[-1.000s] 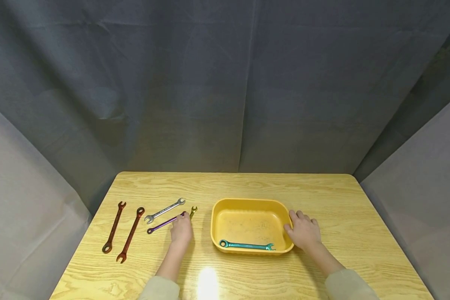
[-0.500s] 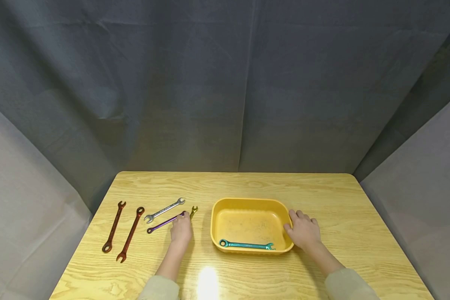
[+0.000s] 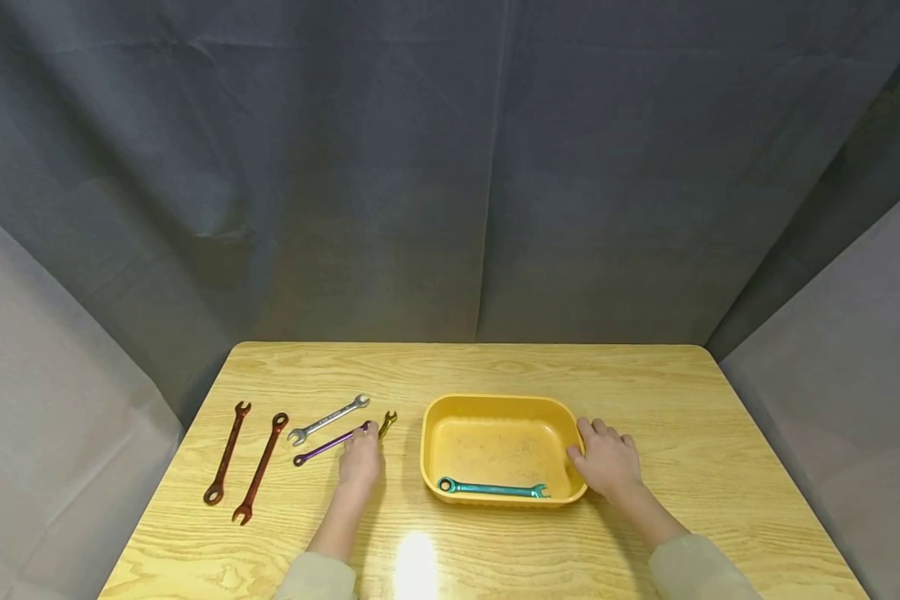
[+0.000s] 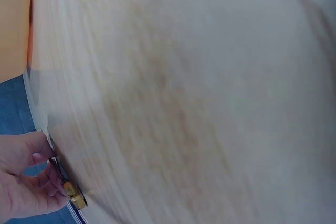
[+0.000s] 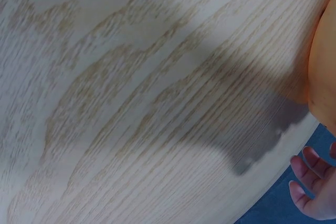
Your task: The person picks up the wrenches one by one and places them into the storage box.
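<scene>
My left hand [image 3: 360,460] is low over the table and pinches a small gold wrench [image 3: 387,423]. The open-end head of that wrench sticks out beyond the fingers; the rest is hidden. In the left wrist view, thumb and fingers close on the gold wrench [image 4: 75,195]. Beside the same hand lies a purple wrench [image 3: 330,446], its far end at the fingers. My right hand [image 3: 609,460] grips the right rim of a yellow plastic tray [image 3: 429,417], thumb over the edge. Inside the tray, along its near wall, rests a teal ratcheting wrench [image 3: 492,490].
A silver open-end wrench [image 3: 328,420] lies behind the purple one. Farther left are two dark red wrenches, one outer [image 3: 228,454] and one inner [image 3: 261,468]. The wooden table [image 3: 720,500] ends at a grey curtain [image 3: 450,208].
The left hand has shifted very slightly, and the gold wrench head shows a touch farther up and right. The right hand, the tray and the other wrenches have stayed in place.
</scene>
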Tool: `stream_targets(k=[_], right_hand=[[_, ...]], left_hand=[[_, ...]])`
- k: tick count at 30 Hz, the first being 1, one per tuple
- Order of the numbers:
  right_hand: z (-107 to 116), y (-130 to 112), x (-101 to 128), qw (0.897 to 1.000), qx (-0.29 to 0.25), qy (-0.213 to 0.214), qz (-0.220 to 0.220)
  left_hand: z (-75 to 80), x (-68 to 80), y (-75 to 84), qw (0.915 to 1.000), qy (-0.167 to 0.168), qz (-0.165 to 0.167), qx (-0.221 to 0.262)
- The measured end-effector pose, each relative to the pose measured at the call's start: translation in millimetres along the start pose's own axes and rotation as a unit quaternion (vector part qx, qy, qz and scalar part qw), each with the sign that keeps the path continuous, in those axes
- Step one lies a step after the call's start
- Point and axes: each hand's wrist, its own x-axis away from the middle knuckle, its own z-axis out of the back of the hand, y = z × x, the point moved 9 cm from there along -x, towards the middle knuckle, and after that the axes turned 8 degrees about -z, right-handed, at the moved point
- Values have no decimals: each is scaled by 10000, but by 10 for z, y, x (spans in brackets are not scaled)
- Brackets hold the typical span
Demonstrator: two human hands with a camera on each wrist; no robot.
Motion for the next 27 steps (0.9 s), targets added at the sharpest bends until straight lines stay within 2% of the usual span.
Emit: stream_targets(k=[13,27], right_hand=[[0,0,1,10000,9,-8,-5],[-2,6,2,10000,14,18,-10]], left_hand=[[36,2,11,9997,109,-193,87],[162,-28,130,9983,405,-411,121]])
